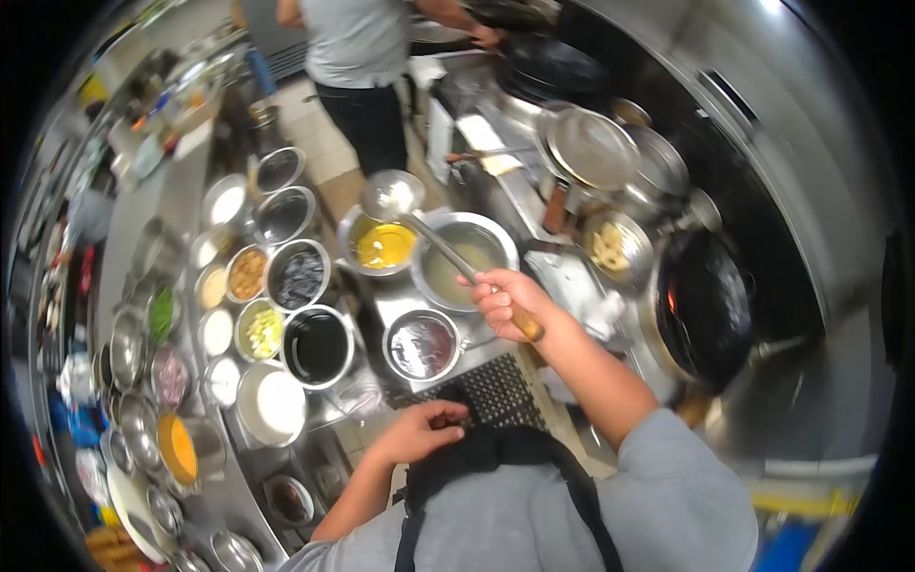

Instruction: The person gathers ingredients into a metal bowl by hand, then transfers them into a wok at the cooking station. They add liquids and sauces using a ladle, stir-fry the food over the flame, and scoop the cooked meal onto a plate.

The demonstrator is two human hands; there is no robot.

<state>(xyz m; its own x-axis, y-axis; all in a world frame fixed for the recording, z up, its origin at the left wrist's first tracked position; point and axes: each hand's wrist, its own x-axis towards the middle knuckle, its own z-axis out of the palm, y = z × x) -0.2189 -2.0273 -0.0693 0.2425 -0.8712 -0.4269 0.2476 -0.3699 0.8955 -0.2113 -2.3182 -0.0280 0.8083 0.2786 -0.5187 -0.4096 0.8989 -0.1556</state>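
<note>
My right hand [508,303] is closed round the wooden handle of a long metal ladle [448,250]. The ladle's round bowl hangs over the far rim of a steel pot holding yellow liquid [384,246]; whether anything lies in the bowl I cannot tell. Under the ladle's shaft stands a wider pot of cloudy liquid [464,262]. Nearer to me is a pot of dark reddish liquid [420,345]. My left hand [419,432] rests in front of my apron, fingers loosely bent and thumb apart, with nothing in it.
On the left counter stand several containers, including black liquid [318,346], chopped pale-green pieces [263,330] and white contents [274,402]. To the right are a black wok [703,305] with a flame glow, a strainer [593,148] and a bowl of pale pieces [610,246]. Another person [357,57] stands ahead.
</note>
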